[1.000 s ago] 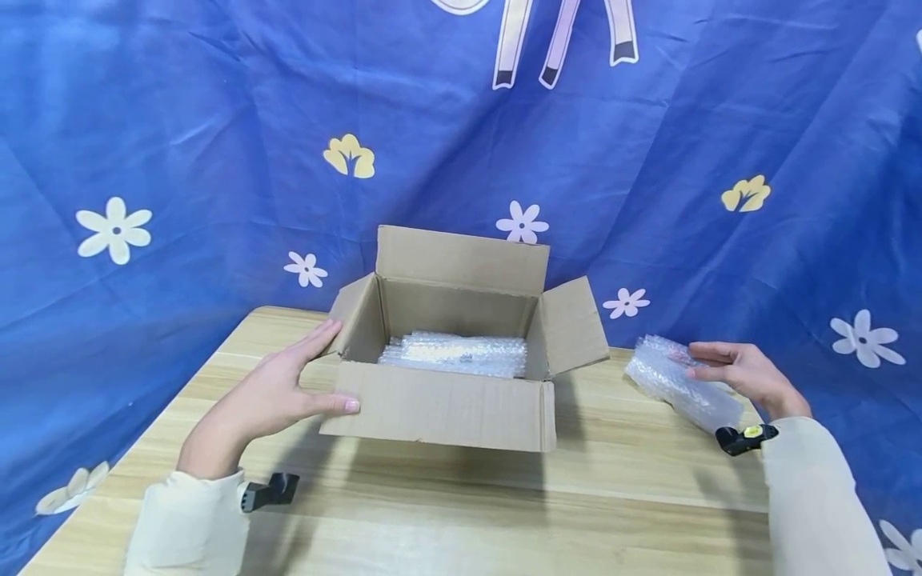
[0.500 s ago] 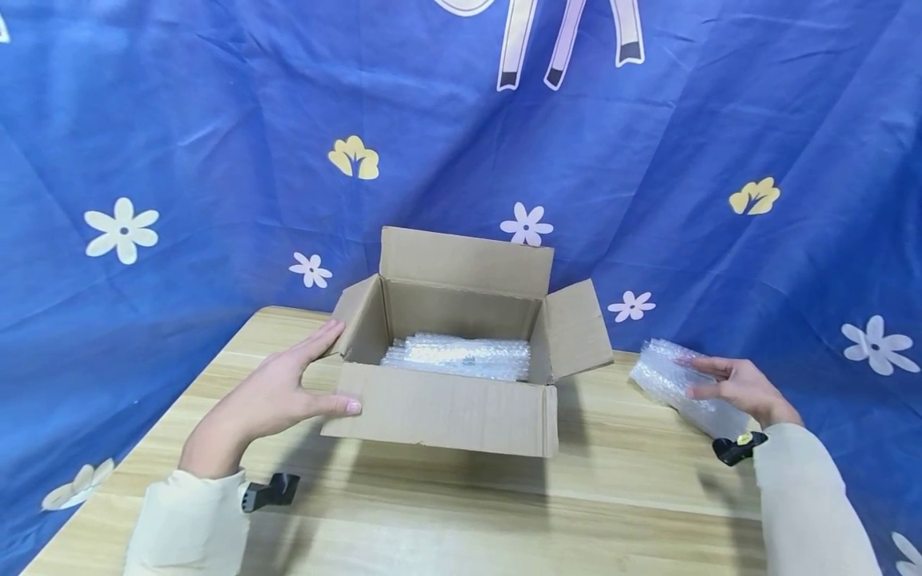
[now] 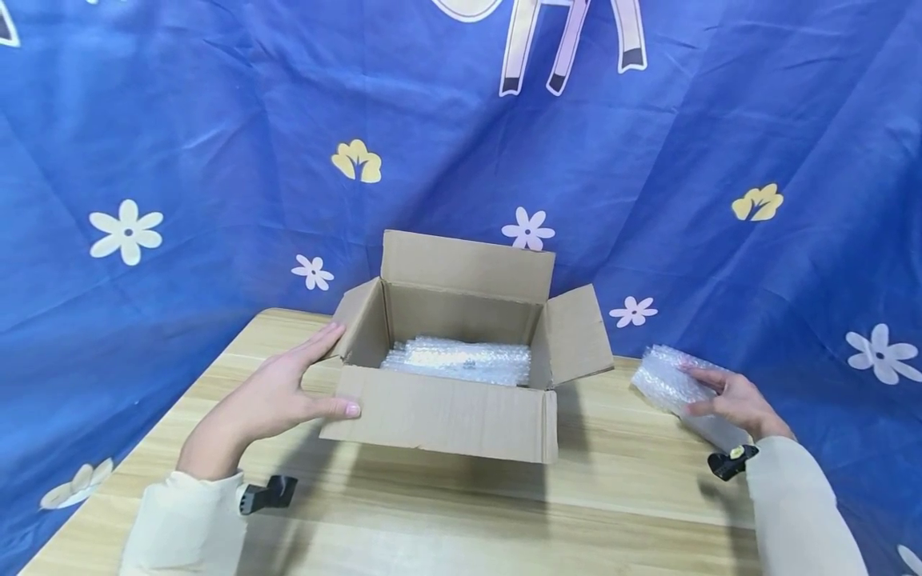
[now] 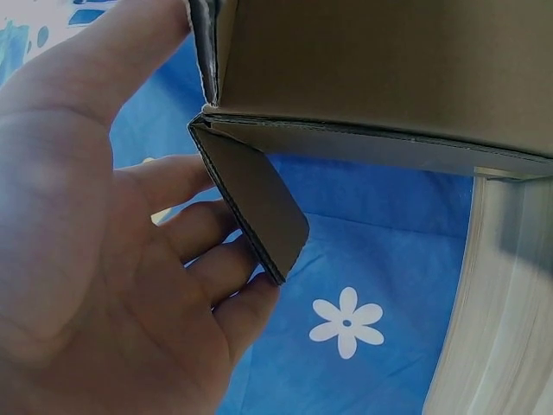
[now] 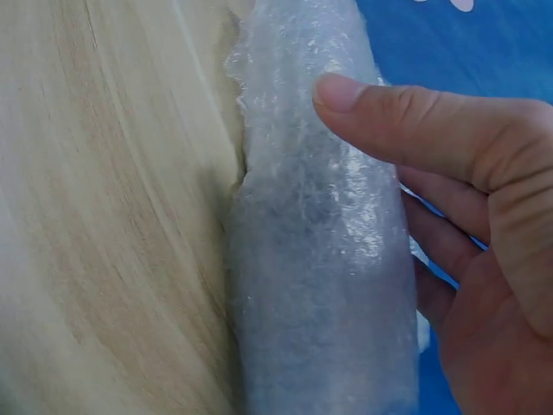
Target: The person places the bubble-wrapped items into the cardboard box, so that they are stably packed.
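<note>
Bubble-wrap piece (image 3: 666, 382) was at the far right of the worktop (image 3: 425, 532), apart from the cardboard box (image 3: 461, 312). Its long axis ran diagonally in the head view, one end pointing away toward the blue cloth (image 3: 432, 104) and the box's right flap (image 3: 579, 336), the other back toward the right sleeve (image 3: 803, 504). The right hand (image 3: 738, 404) had its grip closed on one long edge, thumb flat on the upper face, fingers behind; whether the piece was lifted could not be told.

Longer from side to side, the box stood open-topped, its front flap (image 3: 439, 412) folded down toward the person. The left hand (image 3: 277, 396) grasped its left corner in a wide grip, thumb on the front flap, fingers against the left flap (image 3: 353, 316). More bubble wrap (image 3: 468, 362) lay crosswise inside.
</note>
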`<state>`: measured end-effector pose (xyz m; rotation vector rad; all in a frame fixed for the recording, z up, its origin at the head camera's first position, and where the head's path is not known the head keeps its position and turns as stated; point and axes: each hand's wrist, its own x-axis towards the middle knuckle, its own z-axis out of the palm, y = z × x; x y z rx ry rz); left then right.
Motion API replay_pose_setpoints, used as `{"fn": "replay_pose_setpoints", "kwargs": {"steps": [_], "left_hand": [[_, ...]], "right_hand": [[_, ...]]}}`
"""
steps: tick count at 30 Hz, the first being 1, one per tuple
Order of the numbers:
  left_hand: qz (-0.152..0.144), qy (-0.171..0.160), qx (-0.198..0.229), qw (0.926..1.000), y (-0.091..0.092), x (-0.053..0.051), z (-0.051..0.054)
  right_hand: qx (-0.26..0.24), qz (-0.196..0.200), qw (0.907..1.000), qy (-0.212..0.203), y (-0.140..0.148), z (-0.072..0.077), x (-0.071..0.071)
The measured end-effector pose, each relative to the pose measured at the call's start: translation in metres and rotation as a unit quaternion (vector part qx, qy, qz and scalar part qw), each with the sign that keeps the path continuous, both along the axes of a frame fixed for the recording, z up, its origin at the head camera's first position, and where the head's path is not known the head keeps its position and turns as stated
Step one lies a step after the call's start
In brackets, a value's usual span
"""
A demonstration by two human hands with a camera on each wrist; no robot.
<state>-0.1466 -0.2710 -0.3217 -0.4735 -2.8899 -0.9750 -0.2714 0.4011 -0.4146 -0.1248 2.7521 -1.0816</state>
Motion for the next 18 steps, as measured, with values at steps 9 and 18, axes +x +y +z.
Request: {"fn": "replay_pose_setpoints", "kwargs": {"steps": [9, 18], "left_hand": [[-0.001, -0.001, 0.003, 1.0, 0.0, 0.001, 0.0], [0.001, 0.002, -0.001, 1.0, 0.001, 0.001, -0.001]], "right_hand": [[0.023, 0.0, 0.9993, 0.03, 0.001, -0.014, -0.001], [0.042, -0.003, 0.9976, 0.055, -0.003, -0.021, 0.004]]}}
